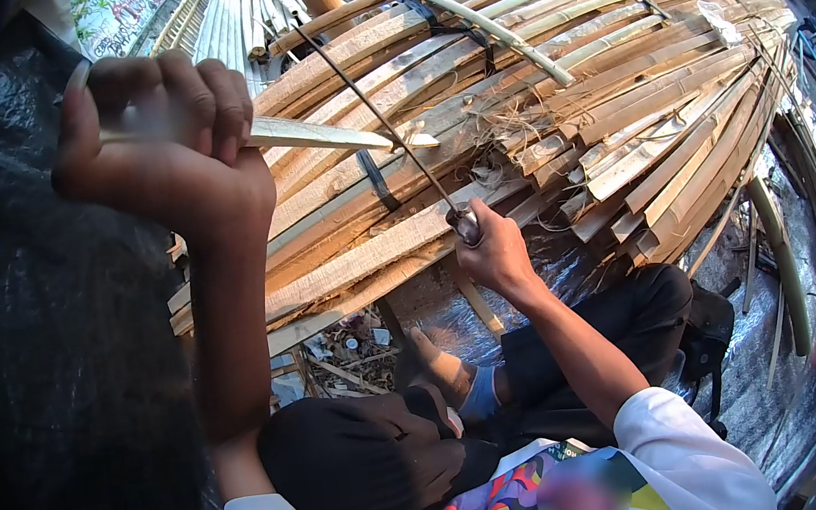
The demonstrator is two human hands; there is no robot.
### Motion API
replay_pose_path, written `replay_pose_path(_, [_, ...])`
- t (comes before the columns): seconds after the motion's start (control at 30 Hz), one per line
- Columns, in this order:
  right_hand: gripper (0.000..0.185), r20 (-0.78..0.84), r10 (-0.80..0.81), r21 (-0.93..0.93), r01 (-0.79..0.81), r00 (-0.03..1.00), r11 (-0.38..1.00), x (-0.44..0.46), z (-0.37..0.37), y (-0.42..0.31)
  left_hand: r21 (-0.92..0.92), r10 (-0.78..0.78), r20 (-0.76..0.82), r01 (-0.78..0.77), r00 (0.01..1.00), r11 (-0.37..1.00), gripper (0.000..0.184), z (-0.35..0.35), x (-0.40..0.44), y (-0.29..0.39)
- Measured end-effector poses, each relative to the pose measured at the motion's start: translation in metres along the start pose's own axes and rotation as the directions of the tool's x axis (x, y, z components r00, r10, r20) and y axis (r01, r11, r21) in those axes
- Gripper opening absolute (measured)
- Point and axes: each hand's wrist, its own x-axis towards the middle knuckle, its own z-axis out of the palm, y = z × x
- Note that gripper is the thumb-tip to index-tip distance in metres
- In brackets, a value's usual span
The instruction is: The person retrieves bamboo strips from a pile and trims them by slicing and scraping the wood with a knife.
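My left hand, raised at the upper left, is closed around a pale split bamboo strip that points right to a narrow tip. In my right hand, near the middle, is the handle of a long thin knife. Its dark blade slants up and to the left and crosses the strip near its tip, seemingly touching it. Beneath both hands lie stacked split bamboo slats, with curled shavings on them.
A bundle of bamboo slats fans out to the right. A green bamboo piece lies across the stack. My bent legs are below, over shiny sheeting. Dark sheeting hangs at the left, and bamboo poles lie behind.
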Motion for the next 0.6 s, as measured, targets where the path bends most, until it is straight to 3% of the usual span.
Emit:
replay_pose_path(0.03, [0.019,0.030,0.065,-0.026,-0.064,0.997,0.998,0.002,-0.001,0.009,0.000,0.011,-0.013,-0.011,1.000,1.000,0.045,-0.003,0.000,-0.001])
replay_pose_path(0.13, [0.019,0.024,0.005,-0.003,-0.005,1.000,1.000,0.005,-0.020,-0.026,0.004,-0.009,0.068,0.008,0.998,1.000,0.045,0.001,-0.001,-0.002])
replay_pose_path(0.17, [0.018,-0.021,-0.087,0.013,0.088,0.996,0.996,0.005,-0.023,-0.038,0.008,-0.022,0.070,0.022,0.997,1.000,0.045,0.003,-0.003,-0.002])
replay_pose_path(0.27, [0.016,-0.037,-0.147,0.142,0.151,0.988,0.978,0.002,-0.035,-0.083,-0.017,-0.011,0.118,0.013,0.993,1.000,0.046,0.004,-0.001,-0.002])
replay_pose_path(0.33, [0.016,-0.133,-0.248,0.422,0.281,0.960,0.862,0.001,-0.032,-0.091,0.013,-0.010,0.019,0.010,1.000,1.000,0.046,0.002,0.002,-0.001])
replay_pose_path(0.37, [0.016,-0.125,-0.250,0.423,0.279,0.960,0.862,0.000,-0.026,-0.083,0.018,-0.009,0.012,0.009,1.000,1.000,0.046,-0.001,0.004,-0.002])
replay_pose_path(0.43, [0.015,-0.073,-0.154,0.229,0.167,0.985,0.959,-0.002,-0.006,-0.042,0.003,0.014,0.093,-0.014,0.996,1.000,0.045,-0.006,0.005,-0.002])
replay_pose_path(0.5, [0.021,0.033,0.147,-0.176,-0.139,0.989,0.974,0.008,0.011,0.015,-0.029,0.021,0.060,-0.019,0.998,0.999,0.044,-0.008,0.003,-0.002])
replay_pose_path(0.57, [0.028,0.024,0.346,-0.088,-0.343,0.938,0.935,0.017,0.000,0.051,-0.058,-0.015,0.010,0.016,1.000,0.998,0.043,-0.014,0.004,0.000])
replay_pose_path(0.6, [0.031,0.038,0.393,-0.085,-0.388,0.919,0.918,0.018,-0.007,0.058,-0.076,0.009,0.057,-0.004,0.998,0.997,0.043,-0.015,0.005,0.000])
